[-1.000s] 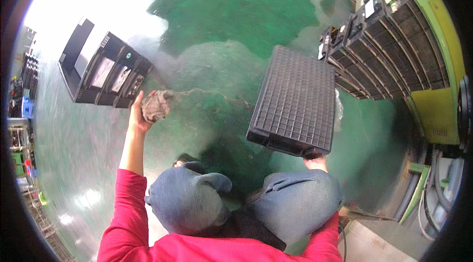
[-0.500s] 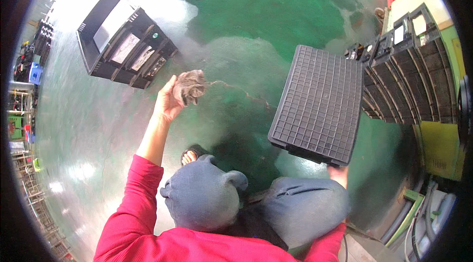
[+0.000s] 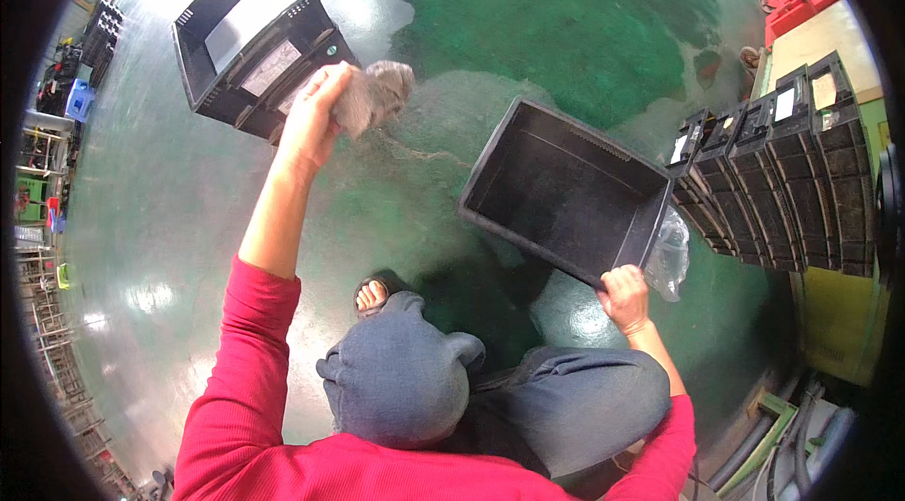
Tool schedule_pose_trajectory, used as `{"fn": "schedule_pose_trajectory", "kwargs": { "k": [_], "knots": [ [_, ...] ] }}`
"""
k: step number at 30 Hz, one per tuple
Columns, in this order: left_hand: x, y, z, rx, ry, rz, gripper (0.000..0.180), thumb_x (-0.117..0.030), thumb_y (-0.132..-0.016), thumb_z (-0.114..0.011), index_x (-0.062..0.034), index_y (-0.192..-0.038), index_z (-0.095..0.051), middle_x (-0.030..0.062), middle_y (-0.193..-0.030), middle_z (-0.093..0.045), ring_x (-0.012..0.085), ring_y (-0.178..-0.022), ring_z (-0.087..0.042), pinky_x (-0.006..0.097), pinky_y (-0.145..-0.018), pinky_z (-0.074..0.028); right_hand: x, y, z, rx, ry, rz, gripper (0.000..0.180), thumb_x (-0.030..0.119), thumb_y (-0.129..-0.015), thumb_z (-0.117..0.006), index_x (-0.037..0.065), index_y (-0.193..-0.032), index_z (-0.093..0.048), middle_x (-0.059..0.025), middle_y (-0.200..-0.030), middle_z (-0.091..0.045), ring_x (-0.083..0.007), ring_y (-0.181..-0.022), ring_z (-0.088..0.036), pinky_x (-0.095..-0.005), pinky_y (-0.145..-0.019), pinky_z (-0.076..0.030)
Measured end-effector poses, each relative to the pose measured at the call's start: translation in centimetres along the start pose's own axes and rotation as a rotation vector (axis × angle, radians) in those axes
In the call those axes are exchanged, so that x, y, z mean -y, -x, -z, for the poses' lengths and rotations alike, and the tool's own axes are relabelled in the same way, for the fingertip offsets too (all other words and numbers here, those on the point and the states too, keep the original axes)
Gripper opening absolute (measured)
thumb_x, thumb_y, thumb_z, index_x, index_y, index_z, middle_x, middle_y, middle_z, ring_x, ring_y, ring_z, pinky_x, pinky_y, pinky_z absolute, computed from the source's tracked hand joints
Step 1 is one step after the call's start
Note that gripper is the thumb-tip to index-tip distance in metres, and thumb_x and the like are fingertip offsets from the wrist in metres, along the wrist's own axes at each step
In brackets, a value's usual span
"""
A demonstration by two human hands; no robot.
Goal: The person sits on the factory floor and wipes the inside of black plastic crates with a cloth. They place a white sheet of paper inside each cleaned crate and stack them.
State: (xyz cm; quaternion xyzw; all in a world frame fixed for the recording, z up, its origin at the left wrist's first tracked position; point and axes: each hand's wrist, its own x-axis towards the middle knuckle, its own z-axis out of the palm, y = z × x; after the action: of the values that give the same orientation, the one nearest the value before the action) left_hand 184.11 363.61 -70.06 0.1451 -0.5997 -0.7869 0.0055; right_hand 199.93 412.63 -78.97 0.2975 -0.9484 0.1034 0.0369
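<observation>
My left hand (image 3: 319, 114) is raised at the left, its fingers closed on a crumpled grey-brown rag (image 3: 375, 98). Behind the rag stands a stack of black plastic crates (image 3: 283, 53), partly covered by my hand. At the right, my right hand (image 3: 626, 298) grips the near right corner of a black plastic crate (image 3: 566, 195). This crate is tilted with its open top toward me, and I see nothing inside it. A piece of clear plastic film (image 3: 668, 254) shows beside the crate's right edge; I cannot tell whether it is attached.
Several black crates (image 3: 782, 171) stand in a row on the right, above a yellow-green panel (image 3: 839, 322). Hoses (image 3: 811, 444) lie at the lower right. Shelving (image 3: 47, 180) lines the far left. The floor (image 3: 528, 11) is green with shiny, worn patches.
The crate in my right hand has turned from showing its ribbed underside to showing its open inside. My left hand has moved up slightly with the rag, in front of the crate stack.
</observation>
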Motion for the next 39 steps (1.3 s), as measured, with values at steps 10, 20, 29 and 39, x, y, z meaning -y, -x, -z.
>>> {"fn": "schedule_pose_trajectory", "kwargs": {
  "k": [10, 20, 29, 39],
  "knots": [
    [-2.6, -1.7, -0.9, 0.292, 0.108, -0.117, 0.021, -0.022, -0.091, -0.054, -0.0073, -0.107, -0.053, 0.0055, -0.108, -0.057, 0.0176, -0.103, -0.055, 0.033, -0.089, -0.047, -0.5, 0.7, -0.1, 0.09, -0.136, -0.104, 0.04, 0.032, -0.071, -0.069, 0.009, -0.101, -0.053, -0.0088, -0.097, -0.056, -0.0281, -0.095, -0.053, -0.0412, -0.086, -0.04],
    [-7.4, -0.6, -6.7, 0.463, -0.386, -0.259, 0.021, -0.027, -0.087, -0.061, -0.008, -0.092, -0.068, -0.0011, -0.087, -0.065, 0.0077, -0.082, -0.056, 0.024, -0.078, -0.044, 1.3, -19.0, 11.3, -0.139, -0.285, -0.01, 0.01, 0.012, -0.082, -0.056, 0.003, -0.085, -0.056, -0.0121, -0.09, -0.055, -0.0302, -0.087, -0.057, -0.0364, -0.076, -0.047],
    [-7.5, -1.5, -5.0, 0.427, -0.333, -0.325, 0.024, -0.029, -0.087, -0.061, -0.01, -0.101, -0.065, -0.0014, -0.091, -0.064, 0.007, -0.083, -0.057, 0.023, -0.074, -0.045, 9.0, -35.3, 12.4, -0.216, -0.195, 0.079, 0.024, 0.028, -0.083, -0.053, 0.008, -0.079, -0.065, -0.011, -0.084, -0.065, -0.0329, -0.077, -0.063, -0.041, -0.071, -0.051],
    [-3.6, -2.9, -1.9, 0.243, -0.491, -0.184, 0.052, -0.044, -0.087, -0.053, -0.0165, -0.131, -0.046, 0.0043, -0.131, -0.047, 0.018, -0.123, -0.04, 0.038, -0.095, -0.035, 12.0, -34.9, 21.4, -0.795, -0.61, 0.112, 0.026, 0.019, -0.093, -0.05, -0.002, -0.108, -0.055, -0.0043, -0.092, -0.058, -0.0114, -0.087, -0.053, -0.023, -0.079, -0.041]
  ]
}}
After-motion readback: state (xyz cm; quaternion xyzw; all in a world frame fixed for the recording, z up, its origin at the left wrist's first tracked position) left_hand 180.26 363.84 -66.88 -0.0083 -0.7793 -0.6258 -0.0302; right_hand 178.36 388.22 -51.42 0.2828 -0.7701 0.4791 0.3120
